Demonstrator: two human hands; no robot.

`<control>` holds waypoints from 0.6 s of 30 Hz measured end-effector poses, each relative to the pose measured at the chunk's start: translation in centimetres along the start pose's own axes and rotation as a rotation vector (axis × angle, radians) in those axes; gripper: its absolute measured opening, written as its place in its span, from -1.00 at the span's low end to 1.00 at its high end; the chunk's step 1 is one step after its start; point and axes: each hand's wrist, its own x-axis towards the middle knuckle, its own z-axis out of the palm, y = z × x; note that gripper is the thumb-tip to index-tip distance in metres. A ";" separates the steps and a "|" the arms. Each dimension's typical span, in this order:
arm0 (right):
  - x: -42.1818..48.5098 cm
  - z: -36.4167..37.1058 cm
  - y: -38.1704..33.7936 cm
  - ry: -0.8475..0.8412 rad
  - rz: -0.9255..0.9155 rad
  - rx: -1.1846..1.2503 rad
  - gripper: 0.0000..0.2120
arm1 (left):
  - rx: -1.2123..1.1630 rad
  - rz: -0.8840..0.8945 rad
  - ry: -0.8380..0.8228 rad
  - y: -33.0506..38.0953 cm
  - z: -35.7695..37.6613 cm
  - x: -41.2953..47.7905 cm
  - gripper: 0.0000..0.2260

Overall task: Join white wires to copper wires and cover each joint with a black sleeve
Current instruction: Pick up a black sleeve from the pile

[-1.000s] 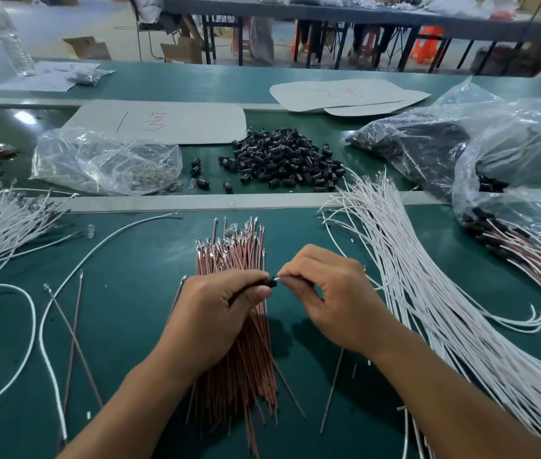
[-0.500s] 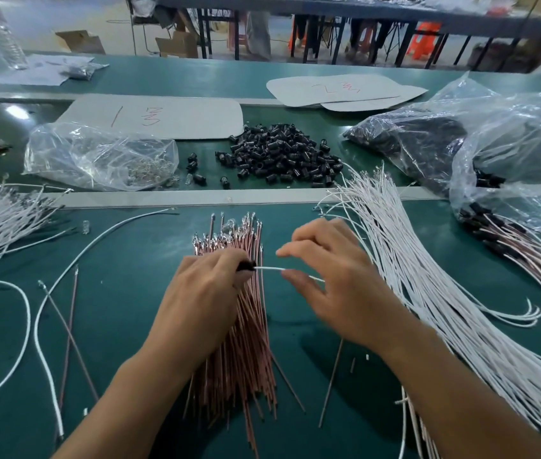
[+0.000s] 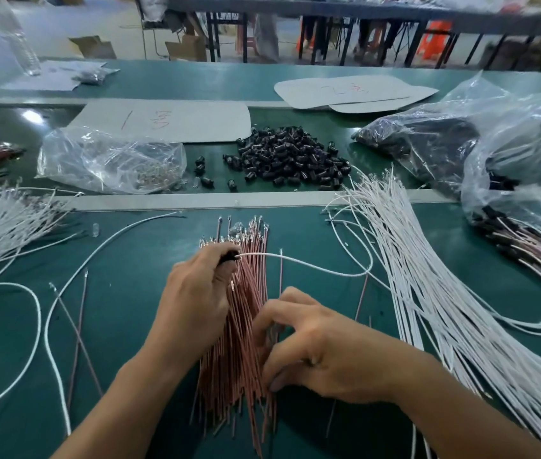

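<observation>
Left hand [image 3: 201,293] was pinching one black sleeve [image 3: 228,256] at the fingertips. A white wire [image 3: 298,263] came out of the sleeve and trailed off to my right in a loose curve over the bench [image 3: 136,293]. That hand sat over the far left part of the copper wires [image 3: 249,293]. They lay in a bundle dead ahead of me, long axis running straight away from me, shiny ends at the far end.

Right hand [image 3: 322,346] was the one that mattered. It was down on the right edge of the bundle, around the near-to-middle stretch, fingers curled into the strands. Honestly can't tell if I had one pinched or was just raking through, it's too blurry at the fingertips.

My read: the right hand was way nearer the copper, so it does the picking. Since the strands ran lengthwise away from me, a single one has to slide out along that line, not sideways. Then its far end swings left to meet the sleeve.

Spare sleeves [image 3: 289,157] were piled further back and the white bundle [image 3: 444,309] was off to the right.
</observation>
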 end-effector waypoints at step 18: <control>-4.1 -8.2 1.8 1.175 0.100 0.083 -0.78 | -0.018 0.055 -0.094 0.4 0.2 -0.5 -0.84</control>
